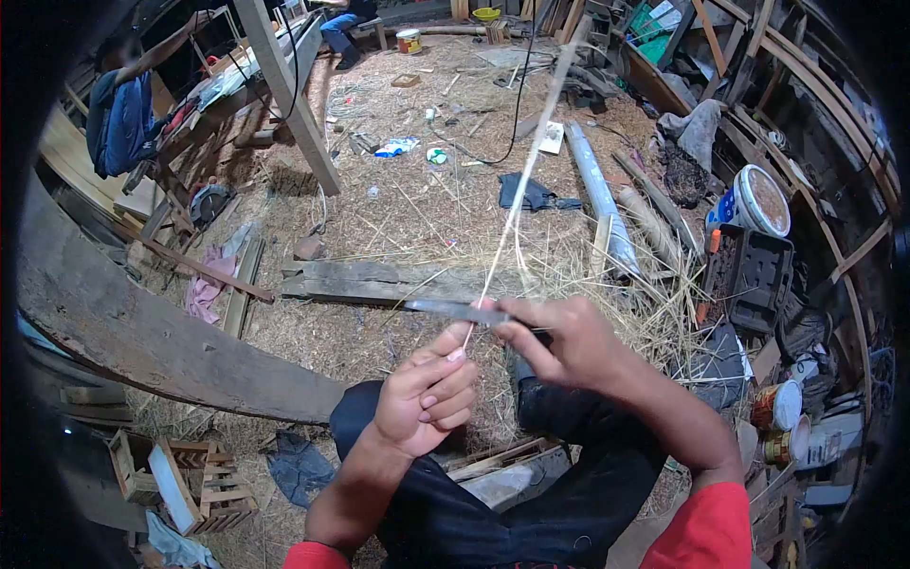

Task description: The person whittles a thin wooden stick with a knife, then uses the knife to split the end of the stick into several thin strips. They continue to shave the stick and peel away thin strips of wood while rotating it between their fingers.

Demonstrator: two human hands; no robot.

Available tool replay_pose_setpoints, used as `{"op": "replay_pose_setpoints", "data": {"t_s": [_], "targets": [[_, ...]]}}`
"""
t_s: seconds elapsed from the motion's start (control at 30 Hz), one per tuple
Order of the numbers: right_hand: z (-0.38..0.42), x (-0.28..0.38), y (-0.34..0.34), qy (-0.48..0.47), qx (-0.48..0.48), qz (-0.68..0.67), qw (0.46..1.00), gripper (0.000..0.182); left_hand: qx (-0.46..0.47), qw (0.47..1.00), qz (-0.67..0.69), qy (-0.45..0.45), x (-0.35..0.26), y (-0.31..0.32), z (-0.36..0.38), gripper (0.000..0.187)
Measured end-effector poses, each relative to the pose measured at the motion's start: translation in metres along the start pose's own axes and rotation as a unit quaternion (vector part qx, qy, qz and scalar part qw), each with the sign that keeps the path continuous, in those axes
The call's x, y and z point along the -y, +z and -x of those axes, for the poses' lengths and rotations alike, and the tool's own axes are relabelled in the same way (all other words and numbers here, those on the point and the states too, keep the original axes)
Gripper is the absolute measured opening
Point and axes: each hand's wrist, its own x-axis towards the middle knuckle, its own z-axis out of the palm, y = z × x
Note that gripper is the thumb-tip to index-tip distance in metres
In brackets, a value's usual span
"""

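My left hand [428, 398] is closed around the lower end of a thin pale strip [517, 204], which rises up and to the right and blurs near its top. Just above it, my right hand [559, 341] grips a knife, its grey blade [445, 309] pointing left across the strip. The blade seems to meet the strip, though motion blurs the contact. Both hands are close together above my dark-trousered lap.
A wooden beam [398, 283] lies ahead on the shavings-covered floor, with thin strips [654, 318] at its right. A curved plank [190, 351] stands at left. White bucket [761, 201] and black case [754, 277] are at right. Two people are at upper left.
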Motion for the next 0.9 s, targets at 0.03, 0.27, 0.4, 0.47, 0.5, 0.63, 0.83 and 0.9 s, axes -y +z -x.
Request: {"op": "replay_pose_setpoints", "data": {"t_s": [0.03, 0.27, 0.4, 0.47, 0.5, 0.63, 0.83, 0.9], "targets": [[-0.001, -0.002, -0.001, 0.017, -0.017, -0.002, 1.0, 0.022, -0.005, 1.0, -0.007, 0.003, 0.0, -0.001, 0.0, 0.051], [0.006, -0.004, -0.001, 0.006, -0.016, 0.071, 0.997, 0.028, -0.041, 0.994, -0.099, 0.032, 0.004, 0.008, 0.004, 0.051], [0.0, 0.004, -0.005, -0.053, -0.069, 0.093, 0.992, 0.022, -0.046, 0.991, -0.127, 0.022, 0.003, 0.01, 0.004, 0.052], [0.002, 0.006, -0.004, -0.057, -0.031, 0.094, 0.993, 0.02, -0.058, 0.989, -0.136, 0.02, 0.005, 0.006, 0.006, 0.053], [0.0, -0.002, -0.003, -0.021, -0.061, 0.058, 0.996, 0.02, -0.058, 0.987, -0.151, 0.018, 0.004, 0.007, 0.006, 0.053], [-0.014, -0.026, -0.025, 0.154, -0.081, 0.004, 0.985, 0.021, -0.074, 0.982, -0.176, 0.012, 0.003, 0.007, 0.005, 0.054], [-0.013, -0.034, -0.023, 0.144, -0.105, 0.079, 0.981, 0.021, -0.078, 0.978, -0.192, 0.008, 0.001, 0.006, 0.003, 0.054], [-0.015, -0.025, -0.025, 0.159, -0.099, 0.033, 0.982, 0.021, -0.078, 0.979, -0.19, 0.008, 0.002, 0.007, 0.002, 0.054]]}}
